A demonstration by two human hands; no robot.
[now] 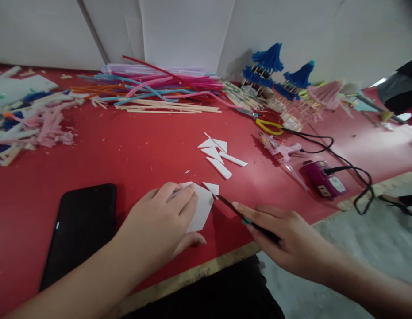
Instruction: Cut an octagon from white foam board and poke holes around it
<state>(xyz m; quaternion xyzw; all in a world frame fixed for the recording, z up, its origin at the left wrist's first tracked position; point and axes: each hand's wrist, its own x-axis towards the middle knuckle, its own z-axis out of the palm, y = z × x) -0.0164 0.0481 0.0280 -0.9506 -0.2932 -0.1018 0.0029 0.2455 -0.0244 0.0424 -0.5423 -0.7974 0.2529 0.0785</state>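
Observation:
My left hand [169, 212] presses a many-sided piece of white board [203, 206] onto the red table, its fingers bent over the top and the thumb out at the near side. Part of the board is hidden under that hand. In my right hand [285, 235] is a black utility knife [230, 206] with a green slider, closed in the fingers. Its tip is at the board's right edge, by a small white triangular offcut [211, 188]. Beyond it lie several more white offcuts [219, 167].
A black phone [82, 230] lies left of my forearm. Colourful pipe cleaners [166, 84] and wooden sticks [172, 107] spread along the back. To the right are yellow-handled scissors [268, 126], a pink glue gun [280, 148], a purple power socket [323, 178] with cables, and blue-roofed models [268, 60].

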